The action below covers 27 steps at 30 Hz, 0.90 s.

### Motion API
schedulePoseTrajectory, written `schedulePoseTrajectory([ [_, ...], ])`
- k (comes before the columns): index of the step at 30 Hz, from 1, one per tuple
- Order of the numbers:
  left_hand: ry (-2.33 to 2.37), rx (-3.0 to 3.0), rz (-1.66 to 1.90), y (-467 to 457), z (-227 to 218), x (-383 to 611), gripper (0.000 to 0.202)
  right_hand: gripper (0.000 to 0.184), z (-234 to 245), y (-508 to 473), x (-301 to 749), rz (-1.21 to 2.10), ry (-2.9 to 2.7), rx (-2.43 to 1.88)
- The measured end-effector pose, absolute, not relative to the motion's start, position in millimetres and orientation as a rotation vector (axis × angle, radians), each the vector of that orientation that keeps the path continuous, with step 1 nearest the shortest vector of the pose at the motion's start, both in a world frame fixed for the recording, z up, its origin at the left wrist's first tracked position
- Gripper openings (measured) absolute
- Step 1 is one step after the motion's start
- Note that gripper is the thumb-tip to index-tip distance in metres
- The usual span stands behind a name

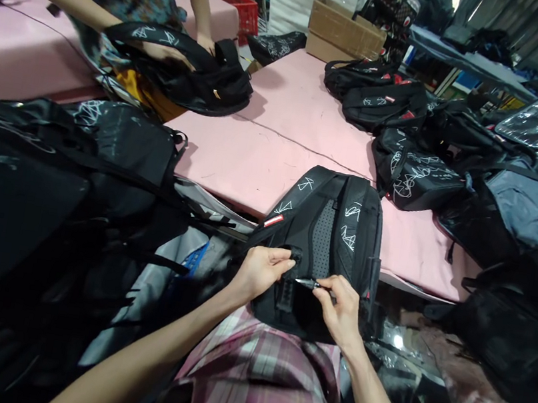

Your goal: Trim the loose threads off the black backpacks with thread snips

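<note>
A black backpack with white line drawings lies back-side up at the near edge of the pink table, its lower end against my body. My left hand is closed, pinching a black strap and buckle at the bag's lower middle. My right hand is closed on a small dark tool, perhaps snips, whose tip touches that strap.
Another person at the far left handles a black backpack. More black backpacks and grey bags are piled along the right. A heap of bags fills the left. A cardboard box and red crate stand at the back.
</note>
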<state>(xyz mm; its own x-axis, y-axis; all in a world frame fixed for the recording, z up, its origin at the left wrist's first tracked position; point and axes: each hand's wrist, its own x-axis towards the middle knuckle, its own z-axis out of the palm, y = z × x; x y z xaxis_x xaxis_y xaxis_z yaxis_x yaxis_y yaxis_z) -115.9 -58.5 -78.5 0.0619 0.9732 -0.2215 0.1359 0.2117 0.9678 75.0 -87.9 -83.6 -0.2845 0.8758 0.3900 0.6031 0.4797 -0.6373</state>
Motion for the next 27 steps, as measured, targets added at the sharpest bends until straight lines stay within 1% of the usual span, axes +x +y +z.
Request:
schedulePoseTrajectory([
  [6,1.343,1.136,0.961,-60.3,-84.9,-117.7,0.019,0.013,-85.2,-86.7,73.3,0.491,-2.062,-1.238],
  [8,1.288,1.071,0.944,-61.2,-80.7,-117.7,0.019,0.014,-84.7,-86.7,73.5,0.634,-2.04,-1.233],
  [10,1.233,0.944,0.934,-61.8,-76.8,-117.3,0.019,0.017,-82.6,-87.0,73.6,0.888,-1.916,-1.217],
  [12,1.161,0.78,0.943,-62.5,-75.8,-116.4,0.023,0.015,-79.8,-87.4,71.3,1.099,-1.774,-1.19],
  [13,1.122,0.711,0.949,-63.0,-76.7,-115.6,0.025,0.016,-78.7,-87.6,68.4,1.144,-1.745,-1.172],
  [15,1.051,0.631,0.937,-65.5,-81.0,-113.9,0.029,0.03,-78.3,-87.2,59.2,1.15,-1.783,-1.125],
  [16,1.034,0.614,0.924,-67.6,-83.8,-113.4,0.03,0.03,-79.3,-86.4,53.6,1.144,-1.797,-1.107],
  [17,1.037,0.61,0.906,-70.3,-86.6,-113.5,0.031,0.024,-80.8,-85.0,47.8,1.146,-1.767,-1.107],
  [19,1.109,0.66,0.879,-77.0,-91.3,-115.8,0.032,0.007,-84.7,-80.5,38.1,1.193,-1.546,-1.162],
  [21,1.301,0.842,0.94,-84.4,-93.2,-120.4,0.037,0.016,-87.5,-74.6,32.2,1.295,-1.229,-1.21],
  [23,1.477,1.131,1.051,-90.6,-91.9,-123.9,0.037,0.023,-88.2,-69.1,29.6,1.447,-0.995,-1.19],
  [25,1.478,1.346,1.119,-93.8,-88.5,-122.9,0.031,0.027,-87.2,-65.1,28.8,1.606,-0.897,-1.138],
  [27,1.375,1.333,1.097,-93.9,-84.8,-117.4,0.022,0.028,-86.3,-63.4,29.7,1.661,-0.912,-1.137],
])
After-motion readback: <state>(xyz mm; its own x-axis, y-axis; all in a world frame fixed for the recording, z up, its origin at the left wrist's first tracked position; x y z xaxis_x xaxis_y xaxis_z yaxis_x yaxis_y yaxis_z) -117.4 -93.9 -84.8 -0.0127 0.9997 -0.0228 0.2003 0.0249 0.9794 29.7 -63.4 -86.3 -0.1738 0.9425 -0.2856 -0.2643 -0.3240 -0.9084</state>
